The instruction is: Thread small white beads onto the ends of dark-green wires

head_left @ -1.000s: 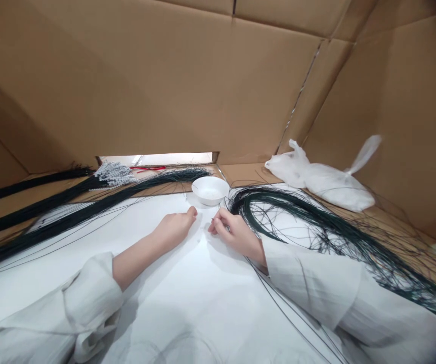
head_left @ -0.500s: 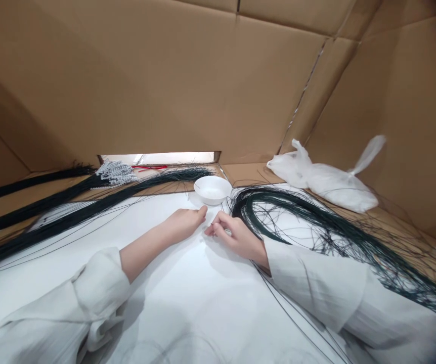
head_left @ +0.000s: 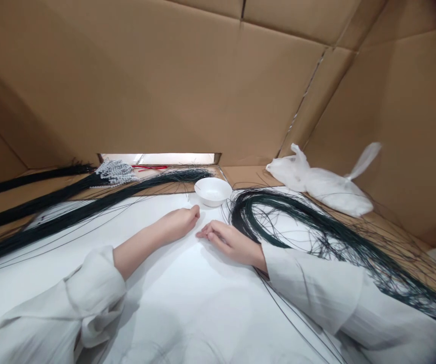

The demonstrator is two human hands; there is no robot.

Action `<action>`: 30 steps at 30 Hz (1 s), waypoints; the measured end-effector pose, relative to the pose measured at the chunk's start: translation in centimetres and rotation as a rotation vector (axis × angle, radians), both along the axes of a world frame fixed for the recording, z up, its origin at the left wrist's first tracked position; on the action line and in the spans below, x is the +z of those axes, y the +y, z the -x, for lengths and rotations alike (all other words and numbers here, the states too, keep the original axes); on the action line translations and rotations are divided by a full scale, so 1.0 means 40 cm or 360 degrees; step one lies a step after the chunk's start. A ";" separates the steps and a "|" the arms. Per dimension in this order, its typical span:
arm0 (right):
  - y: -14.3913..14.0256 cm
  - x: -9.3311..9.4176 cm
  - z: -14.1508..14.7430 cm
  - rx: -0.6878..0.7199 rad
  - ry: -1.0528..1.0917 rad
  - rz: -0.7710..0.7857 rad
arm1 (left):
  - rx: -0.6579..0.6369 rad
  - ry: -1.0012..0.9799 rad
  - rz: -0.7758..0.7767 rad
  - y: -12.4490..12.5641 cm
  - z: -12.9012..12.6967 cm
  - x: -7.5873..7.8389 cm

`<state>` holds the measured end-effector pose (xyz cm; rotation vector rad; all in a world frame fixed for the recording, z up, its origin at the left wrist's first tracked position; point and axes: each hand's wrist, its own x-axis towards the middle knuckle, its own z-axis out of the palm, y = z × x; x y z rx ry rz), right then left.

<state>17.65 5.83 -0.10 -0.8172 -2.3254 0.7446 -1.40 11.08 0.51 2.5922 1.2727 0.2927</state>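
Observation:
My left hand (head_left: 178, 223) is closed over the white tabletop (head_left: 191, 283), its fingers curled in and the thumb on top. Just to its right, my right hand (head_left: 228, 241) has its fingers pressed together, tips pointing left toward the left hand. Anything between the fingers of either hand is too small or hidden to name. A small white bowl (head_left: 213, 191) stands just beyond both hands. Beside the right hand and under the right forearm lies a looped bundle of dark green cord or wire (head_left: 290, 202).
Long dark strands (head_left: 89, 215) run along the left, near a cluster of white beaded pieces (head_left: 116, 172) and a red strip (head_left: 149, 167). White plastic bags (head_left: 335, 194) lie at the back right. Cardboard walls (head_left: 157, 86) enclose the table, with a slot (head_left: 161, 158) at the back.
Both hands have shifted slightly left. My right hand's fingers are straighter than before, and the left thumb is less raised. The bowl and bundles stay in place.

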 end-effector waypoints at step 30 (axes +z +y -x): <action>0.006 0.004 -0.015 -0.0248 0.0001 -0.0046 | 0.0325 -0.0686 0.0301 0.013 0.028 0.003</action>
